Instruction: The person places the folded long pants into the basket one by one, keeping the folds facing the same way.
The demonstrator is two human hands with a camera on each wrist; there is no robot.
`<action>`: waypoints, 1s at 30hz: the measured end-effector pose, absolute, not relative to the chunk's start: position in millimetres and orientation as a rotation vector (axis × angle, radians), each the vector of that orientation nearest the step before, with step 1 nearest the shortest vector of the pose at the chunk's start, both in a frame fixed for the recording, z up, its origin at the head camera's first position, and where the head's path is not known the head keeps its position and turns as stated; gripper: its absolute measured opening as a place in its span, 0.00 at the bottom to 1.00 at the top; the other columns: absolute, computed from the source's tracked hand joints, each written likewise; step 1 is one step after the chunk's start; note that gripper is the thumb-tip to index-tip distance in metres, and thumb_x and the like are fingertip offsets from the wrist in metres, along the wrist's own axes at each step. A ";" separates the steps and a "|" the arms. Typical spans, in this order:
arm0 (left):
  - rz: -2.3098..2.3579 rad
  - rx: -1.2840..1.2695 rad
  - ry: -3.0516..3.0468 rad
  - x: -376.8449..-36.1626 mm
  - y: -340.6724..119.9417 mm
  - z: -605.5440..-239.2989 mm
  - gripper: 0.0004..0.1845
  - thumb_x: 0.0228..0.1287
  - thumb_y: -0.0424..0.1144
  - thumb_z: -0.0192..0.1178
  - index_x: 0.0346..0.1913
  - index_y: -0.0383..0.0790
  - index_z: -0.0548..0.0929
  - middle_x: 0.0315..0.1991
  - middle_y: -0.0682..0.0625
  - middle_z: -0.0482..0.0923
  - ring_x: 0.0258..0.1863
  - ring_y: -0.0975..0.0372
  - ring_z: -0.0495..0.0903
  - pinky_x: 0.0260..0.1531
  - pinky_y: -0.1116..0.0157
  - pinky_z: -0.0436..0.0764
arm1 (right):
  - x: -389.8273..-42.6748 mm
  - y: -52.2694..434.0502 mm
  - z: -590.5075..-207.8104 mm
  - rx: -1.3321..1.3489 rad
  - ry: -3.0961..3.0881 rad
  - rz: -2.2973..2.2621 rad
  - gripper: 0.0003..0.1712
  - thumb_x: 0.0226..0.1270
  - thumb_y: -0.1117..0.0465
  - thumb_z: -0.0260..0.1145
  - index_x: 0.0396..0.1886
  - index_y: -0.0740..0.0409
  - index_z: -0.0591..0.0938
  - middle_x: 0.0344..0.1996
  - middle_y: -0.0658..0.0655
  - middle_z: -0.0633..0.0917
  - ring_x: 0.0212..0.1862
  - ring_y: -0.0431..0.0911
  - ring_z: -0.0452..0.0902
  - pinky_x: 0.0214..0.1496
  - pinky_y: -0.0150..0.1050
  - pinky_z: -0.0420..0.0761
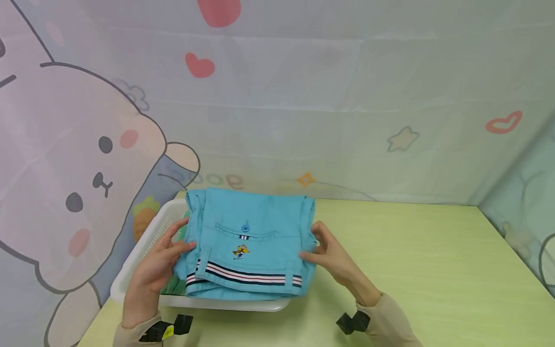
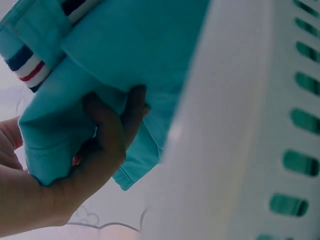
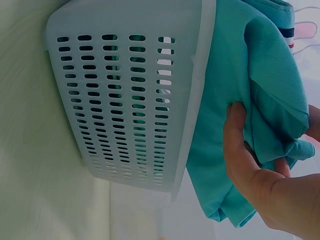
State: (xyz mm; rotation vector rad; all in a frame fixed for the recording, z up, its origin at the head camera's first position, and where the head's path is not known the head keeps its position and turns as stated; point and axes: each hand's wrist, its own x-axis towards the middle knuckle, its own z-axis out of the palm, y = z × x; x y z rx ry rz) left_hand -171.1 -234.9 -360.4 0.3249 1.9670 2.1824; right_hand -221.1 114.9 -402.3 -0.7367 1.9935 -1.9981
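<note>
A folded pair of light blue pants (image 1: 264, 212), with a striped waistband, a buttoned back pocket and a small embroidered figure, is held over a white basket (image 1: 230, 304). My left hand (image 1: 151, 265) grips the left side, thumb on top; its fingers (image 2: 107, 122) curl against the underside in the left wrist view. On the opposite side, my right hand (image 1: 336, 258) pinches the other edge between thumb and fingers. Below the pants in the right wrist view, the fingers (image 3: 235, 130) of that hand press up into the cloth. Green cloth (image 1: 175, 285) shows inside the basket.
The basket stands on a yellow-green table (image 1: 433, 270), near its left side. Behind hangs a printed curtain (image 1: 303, 86) with a cartoon animal and hearts. A dark cable (image 1: 543, 260) hangs at the far right.
</note>
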 end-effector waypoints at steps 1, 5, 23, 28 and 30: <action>2.182 0.325 1.969 -171.0 -235.6 -360.7 0.27 0.66 0.30 0.45 0.63 0.56 0.52 0.44 0.61 0.78 0.43 0.71 0.78 0.40 0.71 0.78 | -221.4 113.9 -402.5 -0.740 1.994 -1.997 0.25 0.54 0.69 0.64 0.43 0.64 0.57 0.42 0.55 0.60 0.41 0.50 0.72 0.41 0.34 0.75; 2.191 0.281 1.964 -170.7 -238.2 -362.0 0.21 0.67 0.31 0.44 0.58 0.53 0.57 0.42 0.61 0.79 0.42 0.70 0.78 0.39 0.71 0.78 | -223.0 108.5 -403.0 -0.739 1.995 -1.993 0.25 0.54 0.71 0.63 0.43 0.65 0.56 0.42 0.55 0.60 0.39 0.49 0.71 0.40 0.33 0.74; 2.204 0.332 1.880 -176.9 -260.8 -364.6 0.13 0.69 0.32 0.40 0.51 0.52 0.63 0.44 0.60 0.75 0.41 0.69 0.78 0.39 0.69 0.79 | -226.8 84.0 -407.7 -0.754 2.007 -1.970 0.25 0.55 0.67 0.64 0.43 0.62 0.57 0.45 0.57 0.61 0.43 0.51 0.70 0.40 0.34 0.74; 2.125 0.316 1.958 -177.5 -269.2 -361.3 0.14 0.69 0.32 0.40 0.52 0.54 0.61 0.43 0.61 0.76 0.40 0.69 0.78 0.38 0.69 0.79 | -226.7 78.7 -408.7 -0.752 2.019 -1.970 0.25 0.55 0.66 0.65 0.44 0.61 0.58 0.47 0.57 0.61 0.45 0.52 0.70 0.42 0.35 0.74; 2.117 0.330 1.960 -178.0 -271.8 -360.5 0.14 0.69 0.32 0.40 0.52 0.54 0.61 0.43 0.61 0.77 0.40 0.69 0.79 0.38 0.69 0.79 | -227.0 77.0 -409.2 -0.765 2.026 -1.976 0.25 0.55 0.66 0.65 0.43 0.61 0.58 0.47 0.57 0.61 0.45 0.53 0.69 0.42 0.36 0.73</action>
